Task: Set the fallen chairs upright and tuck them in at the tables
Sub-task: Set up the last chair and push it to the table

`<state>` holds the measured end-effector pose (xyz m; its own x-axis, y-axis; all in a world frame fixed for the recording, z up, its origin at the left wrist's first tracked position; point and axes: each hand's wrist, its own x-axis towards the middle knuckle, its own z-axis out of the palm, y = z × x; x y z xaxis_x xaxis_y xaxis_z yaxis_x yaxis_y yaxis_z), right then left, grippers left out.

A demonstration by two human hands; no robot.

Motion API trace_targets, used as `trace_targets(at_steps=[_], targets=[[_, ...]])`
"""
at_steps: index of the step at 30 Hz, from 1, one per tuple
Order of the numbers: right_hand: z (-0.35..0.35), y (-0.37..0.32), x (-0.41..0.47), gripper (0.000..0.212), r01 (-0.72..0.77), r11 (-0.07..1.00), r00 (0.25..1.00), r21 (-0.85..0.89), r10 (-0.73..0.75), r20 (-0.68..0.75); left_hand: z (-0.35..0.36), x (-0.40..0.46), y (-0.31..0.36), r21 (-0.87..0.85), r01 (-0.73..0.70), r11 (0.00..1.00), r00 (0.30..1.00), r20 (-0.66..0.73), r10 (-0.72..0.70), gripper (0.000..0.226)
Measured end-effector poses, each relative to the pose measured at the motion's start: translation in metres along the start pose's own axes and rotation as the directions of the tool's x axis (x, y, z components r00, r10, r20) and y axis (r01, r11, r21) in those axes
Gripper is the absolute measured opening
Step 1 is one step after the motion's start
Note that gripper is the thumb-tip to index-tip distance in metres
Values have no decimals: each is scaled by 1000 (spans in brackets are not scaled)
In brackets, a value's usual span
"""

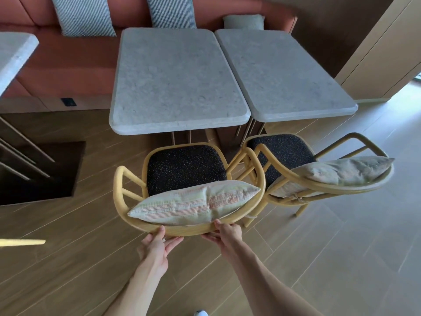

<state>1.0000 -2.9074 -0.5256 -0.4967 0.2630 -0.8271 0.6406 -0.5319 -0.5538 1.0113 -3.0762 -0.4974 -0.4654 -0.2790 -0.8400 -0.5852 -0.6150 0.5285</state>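
Observation:
A yellow armchair [127, 179] with a dark speckled seat stands upright just short of the left grey stone table [173, 83]. A striped cushion [193, 202] leans against its back. My left hand [157, 246] grips the curved backrest from behind, thumb on top and fingers under. My right hand [225, 233] holds the same rail a little to the right. A second yellow armchair [355, 142] stands upright at the right table [284, 74], turned askew, with a pale cushion [348, 169] on its back.
An orange bench sofa [68, 62] with checked pillows runs behind the tables. Another table's corner [13, 55] and thin metal legs show at the left. A dark floor panel [41, 174] lies at the left. A wooden wall panel [378, 49] rises at the right.

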Motion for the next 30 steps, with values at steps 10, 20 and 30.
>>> trace_targets(at_steps=[10,20,30], targets=[[0,-11,9,39,-24,996,999,-86,22,-30,5,0,4,-12,32,999,998,-54,-32,6],[-2,-10,10,43,-6,994,1000,-107,4,-17,-1,3,1,-29,20,999,999,-49,-22,8],[-5,-26,-69,19,105,840,984,-533,-164,-64,2,-55,41,483,-280,830,948,-1,320,32]])
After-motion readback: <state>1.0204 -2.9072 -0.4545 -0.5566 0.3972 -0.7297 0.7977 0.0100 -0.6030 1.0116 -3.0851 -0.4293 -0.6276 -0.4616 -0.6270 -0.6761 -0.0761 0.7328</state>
